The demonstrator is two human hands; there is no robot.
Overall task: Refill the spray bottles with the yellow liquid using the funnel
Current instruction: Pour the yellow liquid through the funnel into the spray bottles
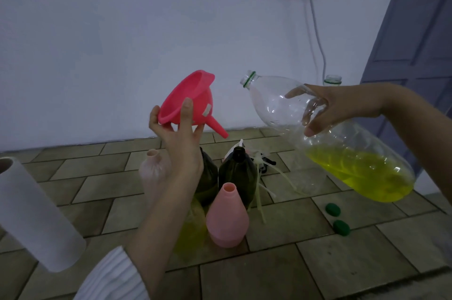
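My left hand [179, 135] holds a pink funnel [189, 101] up in the air, its spout pointing down to the right. My right hand [322, 106] grips a large clear bottle [281, 103], uncapped and tilted with its neck up-left; yellow liquid [362, 174] pools at its lower end. On the tiled floor below stand open spray bottles: a pink one [227, 219] in front, a dark green one [238, 174] behind it, a second dark one [208, 174] partly behind my arm, a pale pink one [155, 167] at left, and a clear one with yellow liquid [192, 226].
Spray heads with white dip tubes [264, 177] lie behind the bottles. Two green caps [332, 209] [341, 227] rest on the floor at right. A white paper roll [31, 211] lies at left. Another bottle neck [332, 79] shows behind my right wrist. A cable [318, 30] hangs down the wall.
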